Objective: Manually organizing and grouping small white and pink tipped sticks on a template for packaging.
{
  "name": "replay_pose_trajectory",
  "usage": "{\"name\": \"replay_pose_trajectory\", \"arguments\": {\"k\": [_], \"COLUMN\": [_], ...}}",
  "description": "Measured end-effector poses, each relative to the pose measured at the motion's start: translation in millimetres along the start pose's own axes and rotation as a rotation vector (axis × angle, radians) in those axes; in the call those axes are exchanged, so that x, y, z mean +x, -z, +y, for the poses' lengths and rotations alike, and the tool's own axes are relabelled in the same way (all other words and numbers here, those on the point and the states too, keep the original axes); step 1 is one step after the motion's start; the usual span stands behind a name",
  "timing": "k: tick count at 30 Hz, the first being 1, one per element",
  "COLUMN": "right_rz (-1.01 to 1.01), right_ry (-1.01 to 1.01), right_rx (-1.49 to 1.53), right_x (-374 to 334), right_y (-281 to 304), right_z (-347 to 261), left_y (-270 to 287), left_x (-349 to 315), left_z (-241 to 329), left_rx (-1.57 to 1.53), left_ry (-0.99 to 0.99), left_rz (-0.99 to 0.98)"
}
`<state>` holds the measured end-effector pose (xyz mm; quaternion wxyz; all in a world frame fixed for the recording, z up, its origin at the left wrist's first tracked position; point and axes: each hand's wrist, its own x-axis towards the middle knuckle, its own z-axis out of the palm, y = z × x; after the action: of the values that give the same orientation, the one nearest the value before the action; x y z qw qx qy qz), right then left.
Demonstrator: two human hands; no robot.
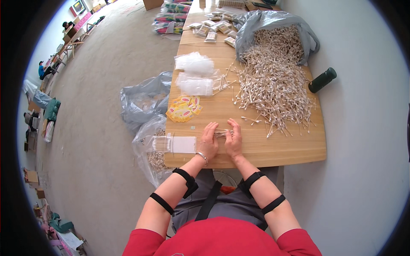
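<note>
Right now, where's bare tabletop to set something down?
Table: right of the right hand, this side of the swab heap; smaller patch between yellow cards and heap. Crowded: heap area, left edge's clear bags, far end's packets.

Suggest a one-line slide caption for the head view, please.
Left hand and right hand bracket cotton swabs near a heap spilling from a grey bag.

A green bottle [322, 80] is at the right, colourful bundles [171, 19] lie far, people [45, 70] are at far left.
</note>
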<state>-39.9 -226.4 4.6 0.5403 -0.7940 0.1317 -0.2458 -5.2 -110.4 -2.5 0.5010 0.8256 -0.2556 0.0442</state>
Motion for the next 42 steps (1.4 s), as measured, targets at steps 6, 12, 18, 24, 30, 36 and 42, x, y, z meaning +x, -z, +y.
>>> {"name": "replay_pose_trajectory", "arguments": {"k": [6, 12, 18, 24, 30, 36, 42], "right_rz": [-0.036, -0.504, -0.481, -0.440, -0.272, -0.320, -0.337], "right_ry": [0.142, 0.245, 0.227, 0.185, 0.379, 0.372, 0.354], "right_rx": [-0.149, -0.843, -0.955, -0.941, -0.657, -0.657, -0.639], "right_x": [-3, -11, 8, 15, 21, 32, 38], "right_y": [8, 8, -2, -1, 18, 14, 16], "right_z": [8, -5, -5, 7, 0, -11, -11], "left_y": [-8, 1, 3, 1, 3, 0, 0], "left_x": [-5, -1, -1, -2, -3, -2, -4], "left_z": [-4, -13, -10, -11, -10, -12, -15], "left_rx": [-0.184, -0.699, -0.624, -0.595, -0.617, -0.649, -0.692], "left_ry": [0.095, 0.395, 0.406, 0.400, 0.407, 0.394, 0.382], "left_rz": [0.035, 0.220, 0.191, 0.191, 0.211, 0.224, 0.232]}}
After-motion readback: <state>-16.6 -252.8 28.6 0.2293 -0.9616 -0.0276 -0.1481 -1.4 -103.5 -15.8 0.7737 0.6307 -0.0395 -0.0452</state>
